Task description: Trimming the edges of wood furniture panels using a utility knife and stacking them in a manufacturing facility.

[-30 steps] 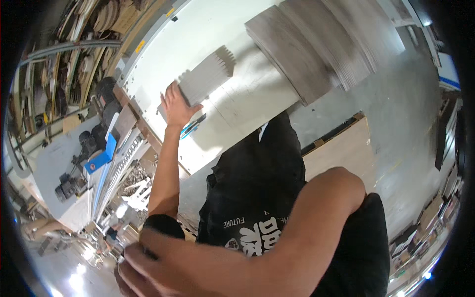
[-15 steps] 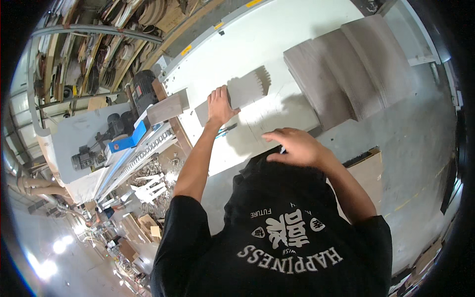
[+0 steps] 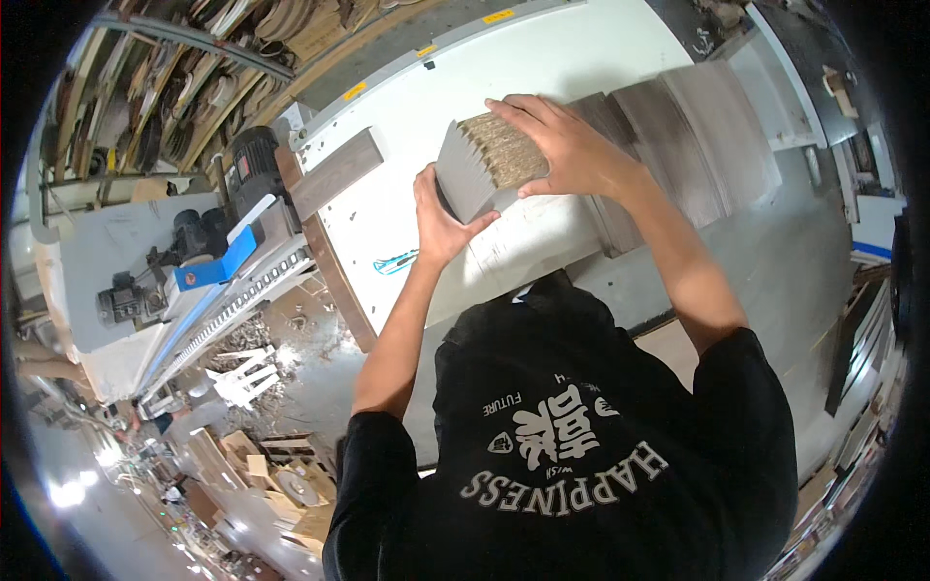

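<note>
One grey, brown-sided stack of tooth-edged boards (image 3: 501, 155): held between your left hand (image 3: 442, 227) and right hand (image 3: 579, 155), fingers spread.

A metal rack (image 3: 199, 43) is holding wood strips (image 3: 208, 95) at upper left. A machine (image 3: 107, 254) is standing beside a white table (image 3: 552, 53). Grey floor (image 3: 794, 261) is stretching rightward, and lamps (image 3: 68, 492) are glaring at lower left.

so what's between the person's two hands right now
In the head view, a grey block with a rough tan side fills the space between the left hand and the right hand, gripped by both.
</note>
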`<state>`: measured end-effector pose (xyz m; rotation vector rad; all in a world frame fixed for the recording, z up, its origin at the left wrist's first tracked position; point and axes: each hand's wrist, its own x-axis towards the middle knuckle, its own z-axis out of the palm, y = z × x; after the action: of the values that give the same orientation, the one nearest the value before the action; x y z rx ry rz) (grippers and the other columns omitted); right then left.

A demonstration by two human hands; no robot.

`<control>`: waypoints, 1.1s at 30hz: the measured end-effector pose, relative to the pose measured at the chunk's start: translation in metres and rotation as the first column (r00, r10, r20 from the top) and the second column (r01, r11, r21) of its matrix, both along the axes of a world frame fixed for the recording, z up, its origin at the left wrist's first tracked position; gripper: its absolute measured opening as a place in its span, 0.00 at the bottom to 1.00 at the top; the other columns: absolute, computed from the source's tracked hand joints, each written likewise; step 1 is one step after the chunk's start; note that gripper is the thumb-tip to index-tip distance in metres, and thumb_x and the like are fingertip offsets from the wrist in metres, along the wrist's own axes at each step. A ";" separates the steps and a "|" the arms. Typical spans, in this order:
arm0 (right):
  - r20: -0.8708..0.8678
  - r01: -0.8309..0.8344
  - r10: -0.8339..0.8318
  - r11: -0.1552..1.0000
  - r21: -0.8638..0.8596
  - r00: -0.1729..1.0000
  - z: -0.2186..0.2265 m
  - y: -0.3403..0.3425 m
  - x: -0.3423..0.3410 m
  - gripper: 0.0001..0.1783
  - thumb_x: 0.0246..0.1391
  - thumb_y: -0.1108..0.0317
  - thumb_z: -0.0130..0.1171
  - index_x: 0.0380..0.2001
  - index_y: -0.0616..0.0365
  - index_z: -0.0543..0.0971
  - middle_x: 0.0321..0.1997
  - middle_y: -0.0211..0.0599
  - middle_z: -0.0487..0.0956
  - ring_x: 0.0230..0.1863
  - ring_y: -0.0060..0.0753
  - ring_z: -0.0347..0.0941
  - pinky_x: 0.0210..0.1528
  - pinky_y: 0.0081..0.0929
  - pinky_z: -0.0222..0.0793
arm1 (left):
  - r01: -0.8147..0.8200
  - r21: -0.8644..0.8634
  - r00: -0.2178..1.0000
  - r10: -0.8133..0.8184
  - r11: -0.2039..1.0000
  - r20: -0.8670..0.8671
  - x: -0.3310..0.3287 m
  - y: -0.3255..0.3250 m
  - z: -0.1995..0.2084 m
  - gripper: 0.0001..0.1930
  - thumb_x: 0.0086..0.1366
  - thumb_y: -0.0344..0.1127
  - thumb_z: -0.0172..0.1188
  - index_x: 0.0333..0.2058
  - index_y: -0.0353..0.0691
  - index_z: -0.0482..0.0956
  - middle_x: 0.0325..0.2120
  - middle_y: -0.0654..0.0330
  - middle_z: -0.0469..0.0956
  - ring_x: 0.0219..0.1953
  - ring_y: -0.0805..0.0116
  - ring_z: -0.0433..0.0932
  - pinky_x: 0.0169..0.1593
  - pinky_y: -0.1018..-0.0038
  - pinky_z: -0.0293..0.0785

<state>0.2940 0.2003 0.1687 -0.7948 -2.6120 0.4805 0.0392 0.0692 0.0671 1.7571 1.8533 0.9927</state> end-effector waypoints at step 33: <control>0.120 0.015 -0.030 0.992 0.123 0.992 -0.029 -0.074 -0.120 0.59 0.39 0.51 0.85 0.72 0.66 0.68 0.67 0.52 0.73 0.73 0.54 0.66 0.85 0.56 0.49 | 0.077 -0.186 0.900 0.012 0.980 0.435 -0.050 -0.032 -0.088 0.69 0.39 0.59 0.91 0.73 0.36 0.59 0.67 0.46 0.73 0.70 0.46 0.73 0.74 0.52 0.69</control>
<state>0.1740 0.1266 0.1396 -0.8360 -2.7103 0.2703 -0.0108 0.0373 -0.0208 1.3133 1.5696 1.0444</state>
